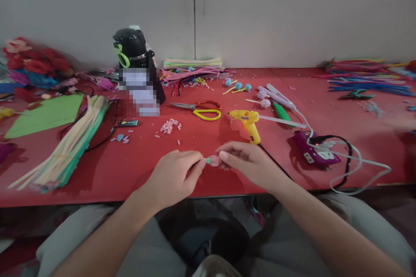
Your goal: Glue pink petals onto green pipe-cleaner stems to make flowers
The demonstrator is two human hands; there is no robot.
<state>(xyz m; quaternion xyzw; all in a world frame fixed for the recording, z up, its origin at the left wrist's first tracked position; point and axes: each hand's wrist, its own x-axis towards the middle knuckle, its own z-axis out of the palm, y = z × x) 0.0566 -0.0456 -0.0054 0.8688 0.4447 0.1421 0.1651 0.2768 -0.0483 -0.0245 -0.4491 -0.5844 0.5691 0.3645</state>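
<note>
Head view: pink bud (214, 160) between both hands.

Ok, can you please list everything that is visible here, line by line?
pink piece: one, pink, pinched between both hands
glue gun: one, yellow, just behind the hands
scissors: one pair, yellow and red handles, left of the glue gun
pink bits: small heap, pink, in front of the scissors
bundle: one, cream and green, left
sheet: one, green, far left
bottle: one, black, back left
pipe cleaners: many, mixed colours, back middle
power strip: one, purple, right
table: one, red, under everything
left hand: one, bare, pinching the pink piece
right hand: one, bare, pinching the pink piece
</note>
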